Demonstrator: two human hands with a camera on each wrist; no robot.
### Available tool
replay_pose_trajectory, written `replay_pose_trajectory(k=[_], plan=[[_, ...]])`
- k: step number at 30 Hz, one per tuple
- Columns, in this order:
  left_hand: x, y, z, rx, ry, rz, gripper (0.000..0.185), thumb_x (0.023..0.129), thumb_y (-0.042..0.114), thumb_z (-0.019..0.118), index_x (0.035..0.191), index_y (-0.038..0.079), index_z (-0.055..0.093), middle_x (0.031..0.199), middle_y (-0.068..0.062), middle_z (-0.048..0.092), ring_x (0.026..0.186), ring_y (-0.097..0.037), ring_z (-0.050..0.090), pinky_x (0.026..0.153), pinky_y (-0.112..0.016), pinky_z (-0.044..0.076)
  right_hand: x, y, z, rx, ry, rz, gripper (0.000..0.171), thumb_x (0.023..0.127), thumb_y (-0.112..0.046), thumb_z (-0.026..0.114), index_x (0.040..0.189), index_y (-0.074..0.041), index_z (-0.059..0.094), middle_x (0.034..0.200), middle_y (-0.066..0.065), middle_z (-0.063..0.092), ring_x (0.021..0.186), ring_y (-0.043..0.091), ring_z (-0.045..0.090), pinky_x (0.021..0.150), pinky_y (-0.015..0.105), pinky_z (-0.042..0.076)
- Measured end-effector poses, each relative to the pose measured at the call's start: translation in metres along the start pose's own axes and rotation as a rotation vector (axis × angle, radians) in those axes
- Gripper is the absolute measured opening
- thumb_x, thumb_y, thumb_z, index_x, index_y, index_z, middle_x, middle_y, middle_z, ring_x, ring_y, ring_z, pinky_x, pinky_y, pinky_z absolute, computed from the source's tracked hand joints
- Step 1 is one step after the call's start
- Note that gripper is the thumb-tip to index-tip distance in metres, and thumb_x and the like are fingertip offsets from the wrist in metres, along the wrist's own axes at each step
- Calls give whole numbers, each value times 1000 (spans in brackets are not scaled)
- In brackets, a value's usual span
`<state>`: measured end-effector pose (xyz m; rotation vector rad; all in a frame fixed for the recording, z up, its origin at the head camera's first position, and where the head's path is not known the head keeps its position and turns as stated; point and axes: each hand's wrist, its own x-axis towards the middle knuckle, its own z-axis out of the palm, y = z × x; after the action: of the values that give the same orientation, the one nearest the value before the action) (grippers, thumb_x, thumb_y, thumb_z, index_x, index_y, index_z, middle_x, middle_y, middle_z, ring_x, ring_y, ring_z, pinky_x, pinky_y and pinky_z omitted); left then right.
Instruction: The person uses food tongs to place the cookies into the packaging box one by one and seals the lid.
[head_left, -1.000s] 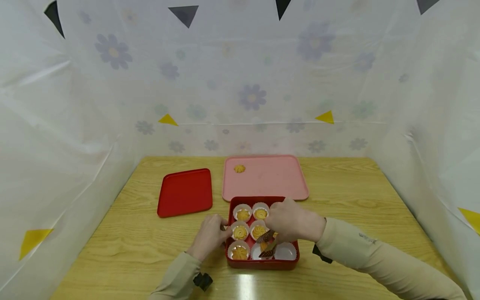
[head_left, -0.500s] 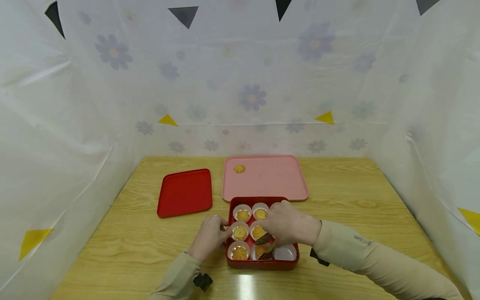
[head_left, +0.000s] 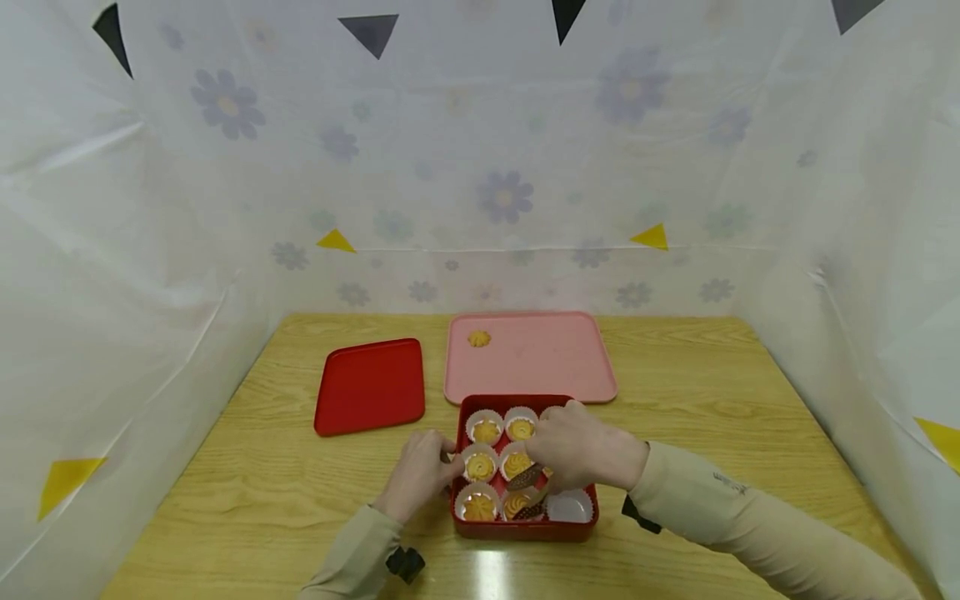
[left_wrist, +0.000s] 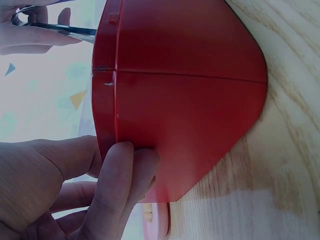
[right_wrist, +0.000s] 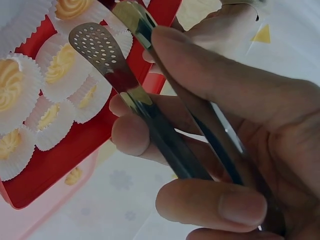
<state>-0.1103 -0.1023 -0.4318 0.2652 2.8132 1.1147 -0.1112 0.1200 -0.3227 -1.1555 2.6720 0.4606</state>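
A red box on the table holds rows of white paper cups, most with a piped butter cookie inside. My left hand grips the box's left wall, its fingers outside and touching the red side. With my right hand I hold metal tongs whose perforated tips stand apart over the front row. Beside those tips a swirled cookie lies in the front middle cup. The front right paper cup shows no cookie. My right hand partly hides the cups behind it on the right.
Behind the box a pink tray bears one cookie. A red tray or lid lies flat to the left. A white flowered sheet hangs around the wooden table.
The tongs have lowered the cookie into the front middle cup and let go of it. The tips have parted. My left hand has kept its grip on the box.
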Motion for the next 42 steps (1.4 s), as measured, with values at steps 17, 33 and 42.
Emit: replay_pose_trajectory(k=[17, 33, 42], plan=[[0, 1, 1, -11, -11, -14, 17, 88, 5, 69, 71, 3, 72, 63, -4, 68, 50, -7, 55, 44, -21, 44, -12, 22, 16, 264, 53, 3, 17, 74, -37, 88, 76, -25, 75, 78, -9, 62, 62, 7, 38, 48, 25, 30], [-2, 1, 0, -19, -4, -5, 19, 87, 4, 67, 68, 3, 69, 62, -4, 67, 49, -7, 55, 43, -21, 44, -19, 40, 34, 495, 88, -38, 15, 81, -35, 82, 95, -30, 77, 65, -16, 51, 58, -1, 39, 50, 20, 32], [-2, 2, 0, -19, 0, -3, 20, 87, 4, 68, 67, 4, 69, 63, -5, 69, 48, -7, 56, 43, -21, 45, -19, 54, 51, 697, 118, -47, 24, 87, -38, 76, 105, -23, 76, 83, -13, 65, 68, -3, 48, 59, 20, 41]])
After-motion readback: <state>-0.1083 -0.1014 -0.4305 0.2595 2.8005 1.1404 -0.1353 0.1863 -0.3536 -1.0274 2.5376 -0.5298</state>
